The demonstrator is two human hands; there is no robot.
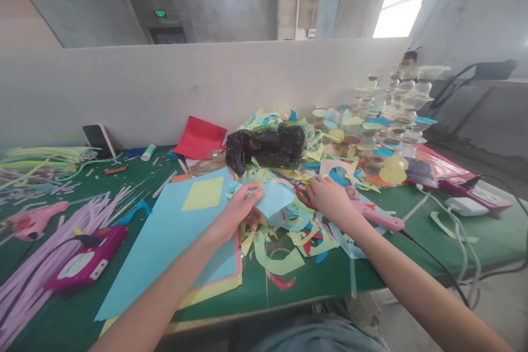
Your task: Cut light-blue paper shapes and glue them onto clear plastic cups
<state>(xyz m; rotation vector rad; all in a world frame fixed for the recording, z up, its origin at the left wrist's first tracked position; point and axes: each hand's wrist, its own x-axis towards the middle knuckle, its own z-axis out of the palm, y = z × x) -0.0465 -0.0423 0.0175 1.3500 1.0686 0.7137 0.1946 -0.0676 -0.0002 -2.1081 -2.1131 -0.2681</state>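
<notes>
A piece of light blue paper (275, 198) is pinched in my left hand (237, 209), raised over a heap of paper scraps. To its right, my right hand (330, 198) has its fingers closed at what look like red-handled scissors (302, 198), partly hidden by the hand and the scraps. Cut rings and strips, such as a pale green offcut (276, 256), lie beneath both hands. Beside my right wrist rests a pink glue gun (377, 216) with a black cord. Left of my left hand lies a stack of blue sheets (165, 242) topped by a yellow-green square (202, 193).
A black plastic bag (268, 146) sits behind the scraps. Stacked clear cups (396, 115) with paper discs stand at the back right. At left are lilac stems (82, 231), another pink glue gun (35, 220), a magenta box (88, 258) and a phone (99, 140).
</notes>
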